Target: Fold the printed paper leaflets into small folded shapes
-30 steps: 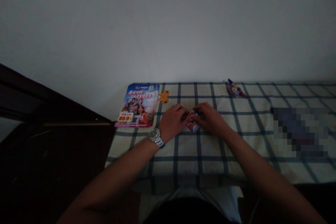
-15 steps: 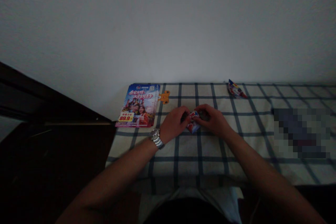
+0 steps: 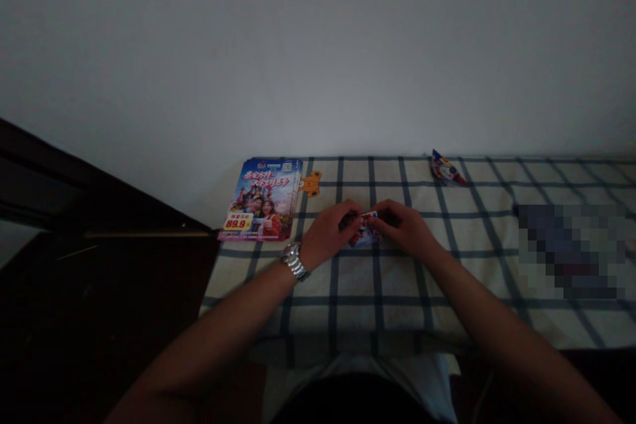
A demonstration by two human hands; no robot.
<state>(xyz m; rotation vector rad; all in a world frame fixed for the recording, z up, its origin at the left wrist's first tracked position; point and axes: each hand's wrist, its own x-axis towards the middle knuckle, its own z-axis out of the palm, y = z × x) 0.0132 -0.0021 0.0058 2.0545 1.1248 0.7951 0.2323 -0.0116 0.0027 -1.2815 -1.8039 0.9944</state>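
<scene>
Between my hands is a small folded paper flyer (image 3: 366, 233), printed in red, white and blue. My left hand (image 3: 330, 232), with a metal watch on its wrist, pinches its left side between thumb and fingers. On the right side, my right hand (image 3: 401, 228) grips the paper the same way; its fingertips are partly hidden. To the left of my hands lies a stack of printed flyers (image 3: 261, 202) in blue and pink. A folded paper piece (image 3: 446, 171) with similar colours rests near the wall, beyond my right hand.
A checked cloth (image 3: 313, 311) covers the table. An orange bear figure (image 3: 312, 184) shows beside the flyer stack. A blurred-out dark object (image 3: 571, 252) lies on the right. The white wall (image 3: 348, 53) rises behind the table's back edge.
The held flyer has changed shape: its lower point is gone from sight and it looks wider and flatter. Both hands have shifted only slightly.
</scene>
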